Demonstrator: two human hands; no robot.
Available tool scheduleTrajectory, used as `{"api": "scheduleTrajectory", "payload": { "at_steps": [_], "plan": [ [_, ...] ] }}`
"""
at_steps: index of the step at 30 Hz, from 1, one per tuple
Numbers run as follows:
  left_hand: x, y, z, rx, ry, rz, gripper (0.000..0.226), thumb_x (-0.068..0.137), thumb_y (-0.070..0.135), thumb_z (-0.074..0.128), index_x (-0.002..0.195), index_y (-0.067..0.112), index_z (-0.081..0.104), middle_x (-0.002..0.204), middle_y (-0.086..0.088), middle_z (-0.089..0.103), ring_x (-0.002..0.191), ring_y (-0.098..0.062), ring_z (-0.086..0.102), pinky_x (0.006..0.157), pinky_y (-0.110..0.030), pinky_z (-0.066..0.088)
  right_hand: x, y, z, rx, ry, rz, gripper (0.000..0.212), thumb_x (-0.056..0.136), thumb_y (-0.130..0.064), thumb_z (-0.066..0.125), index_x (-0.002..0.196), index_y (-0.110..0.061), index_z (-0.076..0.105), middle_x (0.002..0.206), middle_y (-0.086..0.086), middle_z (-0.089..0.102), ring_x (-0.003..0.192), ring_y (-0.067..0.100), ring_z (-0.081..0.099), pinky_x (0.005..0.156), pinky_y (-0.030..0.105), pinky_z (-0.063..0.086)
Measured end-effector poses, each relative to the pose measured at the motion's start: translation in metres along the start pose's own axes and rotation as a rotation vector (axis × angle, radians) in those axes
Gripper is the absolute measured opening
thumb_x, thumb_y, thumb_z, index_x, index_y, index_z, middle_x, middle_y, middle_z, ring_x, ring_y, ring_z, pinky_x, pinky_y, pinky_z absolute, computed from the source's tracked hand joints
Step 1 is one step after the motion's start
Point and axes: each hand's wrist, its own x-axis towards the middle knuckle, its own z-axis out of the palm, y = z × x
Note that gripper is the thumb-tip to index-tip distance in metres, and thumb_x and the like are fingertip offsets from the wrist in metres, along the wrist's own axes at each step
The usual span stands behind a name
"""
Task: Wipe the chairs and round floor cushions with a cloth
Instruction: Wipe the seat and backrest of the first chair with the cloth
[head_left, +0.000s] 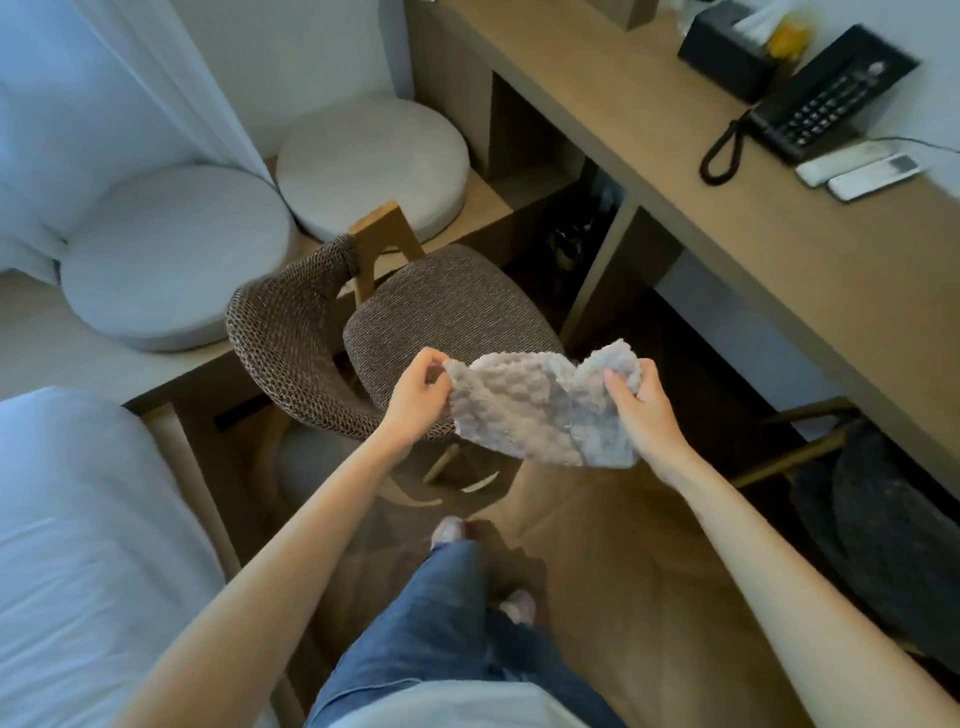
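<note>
1. A person stands before the chair (447, 306) and holds the cloth (524, 410) with both hands. It is spread between them in the air, over the front edge of the seat.
2. The left hand (415, 397) pinches the upper left corner of the cloth between thumb and fingers.
3. The right hand (644, 410) grasps the right side of the cloth. Its fingers are curled over the bunched fabric there.
4. The cloth is pale grey with a bumpy surface, and its lower edge hangs loose below the hands.
5. The chair has a brown woven seat and a curved backrest (283, 332) of the same fabric on the left, fixed to a light wooden post.
6. Behind the chair two round pale cushions lie flat on a low ledge (31, 332) under a white curtain (104, 78): the near cushion (171, 254) and the far cushion (371, 166). They are side by side, and I cannot tell if their edges touch.
7. On the right a long wooden desk (727, 218) carries a black telephone (826, 98) and a dark tissue box (727, 49). Two pale remotes (857, 169) lie just beside the telephone.
8. Under the desk at the far right stands a second chair (883, 519), dark and partly cut off.
9. A bed (78, 545) with white sheets is on the left, and the person's blue jeans (441, 623) show below, over the wooden floor (623, 571).
</note>
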Motion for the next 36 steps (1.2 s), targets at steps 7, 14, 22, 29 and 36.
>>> {"api": "scheduleTrajectory", "payload": {
  "at_steps": [7,14,22,29,36],
  "plan": [
    [0.047,-0.013,-0.011,-0.048,0.232,-0.049,0.017,0.098,0.016,0.051,0.088,0.030,0.053,0.090,0.005,0.062,0.076,-0.009,0.060,0.065,-0.022,0.053,0.086,-0.004,-0.007,-0.060,-0.051,-0.022,0.021,0.102,-0.030,0.042,0.118,-0.022,0.052,0.111,-0.005,0.058,0.097,0.000,0.057,0.066,0.009,0.044],
    [0.112,-0.010,0.015,-0.188,0.326,-0.165,0.014,0.098,0.012,0.049,0.092,0.023,0.055,0.077,0.003,0.062,0.076,-0.012,0.060,0.071,-0.030,0.052,0.174,-0.035,-0.010,-0.158,-0.102,-0.085,0.024,0.102,-0.024,0.043,0.117,-0.014,0.059,0.110,0.000,0.062,0.101,0.011,0.058,0.079,0.022,0.045],
    [0.150,-0.024,0.051,-0.171,0.316,-0.308,0.039,0.099,0.022,0.050,0.136,0.026,0.039,0.099,0.005,0.064,0.077,-0.009,0.060,0.068,-0.023,0.047,0.257,-0.048,0.016,-0.293,-0.273,-0.147,0.014,0.102,-0.023,0.043,0.105,-0.015,0.054,0.102,0.002,0.062,0.094,0.011,0.059,0.081,0.030,0.050],
    [0.155,-0.041,0.093,-0.224,0.674,-0.526,0.034,0.095,0.030,0.055,0.127,0.019,0.051,0.084,0.012,0.059,0.077,0.000,0.055,0.064,-0.016,0.039,0.319,-0.035,0.054,-0.508,-0.612,-0.246,0.018,0.101,-0.019,0.043,0.106,-0.010,0.058,0.101,0.000,0.063,0.098,0.015,0.060,0.082,0.028,0.047],
    [0.147,-0.049,0.207,-0.501,1.314,-0.945,0.034,0.089,0.030,0.064,0.113,0.011,0.048,0.098,-0.005,0.052,0.091,-0.021,0.055,0.084,-0.037,0.047,0.354,-0.002,0.070,-0.784,-1.079,-0.586,0.010,0.100,-0.020,0.045,0.096,-0.017,0.055,0.088,-0.002,0.065,0.082,0.013,0.061,0.076,0.039,0.051]
  ]
}}
